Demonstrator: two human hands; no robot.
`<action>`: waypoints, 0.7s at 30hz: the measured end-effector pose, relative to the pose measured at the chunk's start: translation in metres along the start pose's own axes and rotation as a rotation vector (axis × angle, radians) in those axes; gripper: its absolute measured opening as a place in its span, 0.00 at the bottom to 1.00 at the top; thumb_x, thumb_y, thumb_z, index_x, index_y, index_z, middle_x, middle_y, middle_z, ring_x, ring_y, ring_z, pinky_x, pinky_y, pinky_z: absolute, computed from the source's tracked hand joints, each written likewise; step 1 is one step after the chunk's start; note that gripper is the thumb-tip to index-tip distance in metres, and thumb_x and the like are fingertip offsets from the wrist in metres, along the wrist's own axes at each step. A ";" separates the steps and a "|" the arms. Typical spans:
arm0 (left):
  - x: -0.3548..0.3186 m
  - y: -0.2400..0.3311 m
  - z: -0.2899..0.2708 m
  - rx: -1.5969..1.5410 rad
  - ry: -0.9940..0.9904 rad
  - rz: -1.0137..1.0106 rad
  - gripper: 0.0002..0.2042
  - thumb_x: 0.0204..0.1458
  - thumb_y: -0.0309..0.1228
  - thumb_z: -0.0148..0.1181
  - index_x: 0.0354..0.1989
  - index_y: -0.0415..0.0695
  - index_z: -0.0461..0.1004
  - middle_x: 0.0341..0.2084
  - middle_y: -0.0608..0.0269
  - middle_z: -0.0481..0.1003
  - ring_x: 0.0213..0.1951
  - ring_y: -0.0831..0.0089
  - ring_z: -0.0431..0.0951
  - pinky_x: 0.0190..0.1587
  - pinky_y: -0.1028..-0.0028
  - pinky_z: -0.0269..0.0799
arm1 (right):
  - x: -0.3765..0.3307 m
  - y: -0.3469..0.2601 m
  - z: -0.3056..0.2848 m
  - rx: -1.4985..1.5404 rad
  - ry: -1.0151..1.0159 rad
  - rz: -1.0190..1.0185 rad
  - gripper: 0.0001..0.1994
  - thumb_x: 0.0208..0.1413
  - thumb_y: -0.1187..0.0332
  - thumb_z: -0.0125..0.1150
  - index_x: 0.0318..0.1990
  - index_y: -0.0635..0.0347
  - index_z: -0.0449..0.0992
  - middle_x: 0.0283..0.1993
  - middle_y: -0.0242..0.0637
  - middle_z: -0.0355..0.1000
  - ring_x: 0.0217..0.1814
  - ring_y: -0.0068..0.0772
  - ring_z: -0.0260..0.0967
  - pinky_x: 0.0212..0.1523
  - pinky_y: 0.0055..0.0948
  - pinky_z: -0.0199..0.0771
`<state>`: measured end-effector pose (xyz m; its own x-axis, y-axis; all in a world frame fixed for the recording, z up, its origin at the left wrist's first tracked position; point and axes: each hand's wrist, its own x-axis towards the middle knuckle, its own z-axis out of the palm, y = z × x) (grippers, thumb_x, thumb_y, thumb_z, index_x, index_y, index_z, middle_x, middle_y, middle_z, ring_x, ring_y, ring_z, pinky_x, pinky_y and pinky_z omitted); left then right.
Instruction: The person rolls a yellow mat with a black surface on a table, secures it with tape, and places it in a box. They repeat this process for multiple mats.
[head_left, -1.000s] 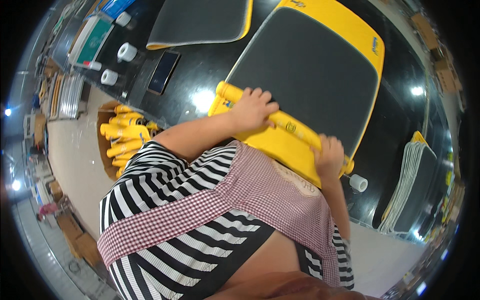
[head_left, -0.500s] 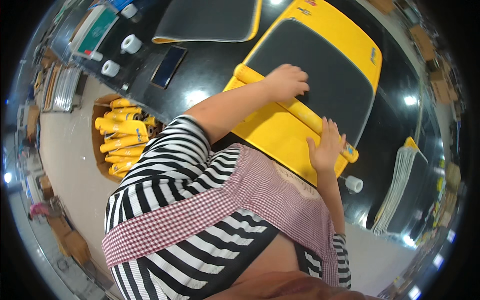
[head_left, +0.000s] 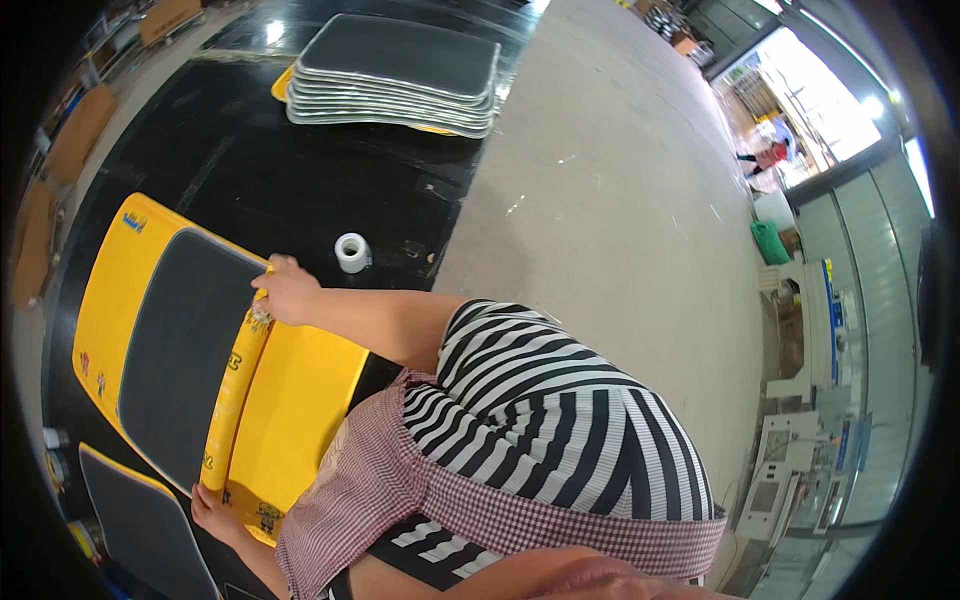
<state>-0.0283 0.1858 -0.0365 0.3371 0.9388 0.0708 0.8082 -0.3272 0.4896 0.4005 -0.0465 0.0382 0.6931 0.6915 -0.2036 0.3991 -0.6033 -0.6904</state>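
Observation:
A yellow printed roll [head_left: 235,385] lies across a flat mat with a dark grey panel [head_left: 185,330] and yellow ends [head_left: 300,410]. My right hand [head_left: 287,291] grips the roll's far end, with its fingers curled over it. At the near end my left hand [head_left: 213,512] holds the other tip between thumb and fingers. The roll rests on the mat, along the border between the grey panel and the nearer yellow part. Whether roll and mat are one piece, I cannot tell.
Beyond the mat, a stack of dark grey mats [head_left: 395,75] sits on the black table [head_left: 330,185]. A white tape roll [head_left: 351,253] stands nearer. Another dark mat [head_left: 145,525] lies at lower left. Machines [head_left: 780,455] line the right wall; a person [head_left: 768,157] is far off.
My view has swung to the right, bringing the mat stack and the floor in. My hands, earlier resting with spread fingers on the roll, now hold its two ends.

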 end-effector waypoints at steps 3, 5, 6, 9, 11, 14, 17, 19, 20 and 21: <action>-0.009 0.021 -0.008 0.053 0.011 -0.066 0.25 0.71 0.49 0.50 0.61 0.42 0.79 0.55 0.50 0.79 0.56 0.53 0.79 0.57 0.61 0.75 | 0.007 0.006 -0.011 0.077 -0.037 0.027 0.29 0.60 0.57 0.72 0.67 0.55 0.74 0.72 0.49 0.63 0.76 0.47 0.61 0.72 0.37 0.66; -0.012 0.021 -0.011 -0.041 -0.007 -0.140 0.25 0.72 0.49 0.50 0.62 0.41 0.78 0.56 0.53 0.80 0.55 0.56 0.80 0.56 0.64 0.77 | 0.005 0.009 -0.011 0.096 0.001 0.070 0.31 0.59 0.58 0.73 0.68 0.56 0.73 0.70 0.47 0.66 0.73 0.46 0.65 0.71 0.36 0.67; -0.012 0.023 -0.011 -0.038 -0.006 -0.152 0.25 0.71 0.48 0.51 0.62 0.41 0.78 0.56 0.53 0.80 0.55 0.57 0.81 0.57 0.65 0.77 | 0.007 0.013 -0.010 0.165 0.016 0.064 0.30 0.59 0.59 0.74 0.67 0.57 0.73 0.69 0.46 0.67 0.71 0.45 0.66 0.70 0.36 0.68; -0.025 0.033 -0.015 -0.075 0.002 -0.191 0.24 0.71 0.46 0.53 0.63 0.38 0.76 0.58 0.53 0.80 0.56 0.60 0.81 0.57 0.70 0.76 | -0.004 0.022 -0.007 0.399 0.072 0.074 0.25 0.58 0.65 0.73 0.63 0.58 0.75 0.65 0.44 0.71 0.68 0.45 0.70 0.68 0.34 0.71; -0.029 0.031 -0.012 -0.104 0.046 -0.165 0.25 0.71 0.48 0.53 0.63 0.40 0.77 0.57 0.53 0.80 0.55 0.59 0.81 0.56 0.68 0.77 | -0.002 0.051 0.012 0.525 0.128 -0.017 0.24 0.59 0.67 0.72 0.61 0.58 0.76 0.65 0.44 0.72 0.67 0.45 0.71 0.67 0.35 0.72; -0.025 0.013 -0.002 -0.174 0.026 -0.132 0.25 0.71 0.48 0.52 0.63 0.40 0.77 0.59 0.52 0.78 0.56 0.58 0.80 0.56 0.67 0.77 | -0.006 0.055 0.016 0.542 0.164 -0.069 0.20 0.62 0.69 0.69 0.60 0.58 0.76 0.65 0.43 0.72 0.66 0.45 0.72 0.67 0.37 0.73; -0.010 0.011 0.001 -0.114 -0.019 -0.107 0.24 0.72 0.47 0.51 0.62 0.39 0.77 0.60 0.49 0.76 0.57 0.56 0.79 0.58 0.65 0.76 | -0.004 0.040 0.011 0.207 0.221 -0.053 0.19 0.64 0.67 0.66 0.62 0.55 0.76 0.68 0.42 0.70 0.71 0.45 0.67 0.73 0.41 0.65; 0.005 0.019 0.003 -0.035 -0.044 -0.067 0.24 0.72 0.45 0.51 0.62 0.38 0.77 0.61 0.47 0.74 0.57 0.53 0.78 0.58 0.64 0.76 | 0.009 0.039 0.031 -0.292 0.382 -0.164 0.19 0.67 0.63 0.62 0.65 0.51 0.76 0.71 0.42 0.67 0.76 0.45 0.61 0.78 0.44 0.56; 0.009 0.018 0.002 0.004 -0.053 -0.049 0.23 0.72 0.45 0.51 0.61 0.37 0.77 0.61 0.46 0.74 0.58 0.52 0.77 0.58 0.63 0.75 | 0.006 0.034 0.046 -0.354 0.304 -0.314 0.21 0.67 0.61 0.62 0.66 0.50 0.75 0.73 0.42 0.65 0.79 0.45 0.56 0.79 0.45 0.51; 0.014 0.015 0.000 0.046 -0.060 -0.033 0.23 0.72 0.44 0.51 0.61 0.37 0.77 0.62 0.44 0.73 0.58 0.51 0.77 0.58 0.62 0.75 | 0.001 0.027 0.063 -0.413 0.222 -0.467 0.23 0.67 0.58 0.61 0.68 0.48 0.74 0.75 0.43 0.63 0.81 0.46 0.52 0.81 0.47 0.46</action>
<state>-0.0113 0.1936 -0.0277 0.3367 0.9416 0.0026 0.8404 -0.3018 0.4501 0.3744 -0.0372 -0.0242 0.4811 0.8457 0.2308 0.8543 -0.3932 -0.3400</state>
